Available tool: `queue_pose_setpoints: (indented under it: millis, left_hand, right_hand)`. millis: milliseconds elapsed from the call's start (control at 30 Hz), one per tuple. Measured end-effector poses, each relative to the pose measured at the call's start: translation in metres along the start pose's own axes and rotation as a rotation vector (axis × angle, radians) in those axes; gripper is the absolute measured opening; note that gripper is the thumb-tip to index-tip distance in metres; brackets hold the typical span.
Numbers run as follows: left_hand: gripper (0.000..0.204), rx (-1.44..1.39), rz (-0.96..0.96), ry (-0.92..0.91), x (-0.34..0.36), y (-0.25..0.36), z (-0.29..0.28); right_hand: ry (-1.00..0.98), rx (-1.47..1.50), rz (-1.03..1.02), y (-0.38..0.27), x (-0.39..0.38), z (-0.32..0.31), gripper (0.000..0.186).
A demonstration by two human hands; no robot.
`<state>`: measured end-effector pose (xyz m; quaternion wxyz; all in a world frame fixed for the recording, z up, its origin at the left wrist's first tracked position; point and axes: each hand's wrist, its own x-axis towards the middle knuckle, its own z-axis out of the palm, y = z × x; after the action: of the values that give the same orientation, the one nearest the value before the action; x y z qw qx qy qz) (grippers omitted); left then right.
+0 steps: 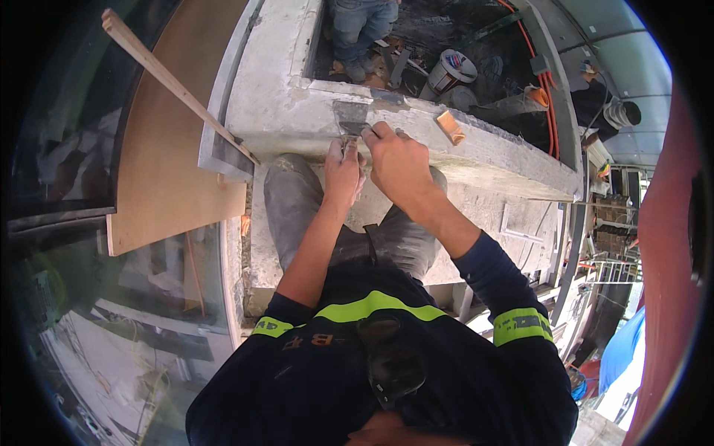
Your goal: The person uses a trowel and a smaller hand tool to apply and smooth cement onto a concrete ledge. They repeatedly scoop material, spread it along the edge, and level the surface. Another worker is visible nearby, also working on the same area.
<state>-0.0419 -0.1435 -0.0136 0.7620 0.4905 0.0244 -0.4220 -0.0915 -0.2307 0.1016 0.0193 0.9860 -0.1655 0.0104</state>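
My left hand [344,171] is closed at the near edge of a concrete ledge [268,104], its fingertips smeared with pale grey residue. Right beside it, my right hand [399,162] is curled, thumb and fingers pressed together. Whatever either hand pinches is too small or hidden to name. Just beyond the fingertips, a dark grey, damp-looking patch [351,113] marks the top of the ledge. A small tan block [450,128] lies on the ledge to the right of my right hand.
Across the ledge, a person's legs [358,33] stand in a recessed area beside a white bucket [452,70] and scattered debris. Orange-red conduit [549,97] runs along the right wall. A timber strip [175,82] and a plywood sheet [160,141] lean at left, near glass panels.
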Motion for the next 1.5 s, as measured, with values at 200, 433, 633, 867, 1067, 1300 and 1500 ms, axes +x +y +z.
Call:
queue_pose_setpoints:
  millis: [200, 433, 633, 867, 1067, 1300, 1500]
  left_hand:
    - [0.014, -0.037, -0.021, -0.020, 0.004, -0.006, -0.005]
    - [0.015, -0.065, 0.203, 0.047, -0.002, -0.046, 0.009]
    - [0.018, 0.084, 0.275, 0.132, 0.000, -0.061, 0.009]
    - [0.020, 0.102, 0.349, 0.127, -0.008, -0.053, 0.013]
    - [0.038, -0.013, -0.090, 0.052, -0.017, -0.016, 0.007]
    - [0.055, -0.044, -0.003, -0.005, -0.030, 0.006, -0.026]
    - [0.047, 0.247, 0.184, 0.030, -0.026, 0.005, -0.024]
  right_hand:
    - [0.123, -0.025, -0.037, -0.014, 0.019, 0.000, 0.022]
    - [0.118, -0.033, -0.058, -0.029, 0.028, -0.009, 0.021]
    - [-0.162, -0.030, 0.132, -0.019, 0.002, -0.008, 0.045]
    - [-0.108, 0.015, 0.137, -0.009, -0.012, 0.003, 0.049]
    - [0.140, 0.149, 0.162, -0.002, 0.004, -0.005, 0.034]
    - [0.238, 0.883, 0.124, -0.017, -0.035, 0.059, 0.043]
    - [0.153, 1.395, 0.570, -0.023, -0.055, 0.083, 0.034]
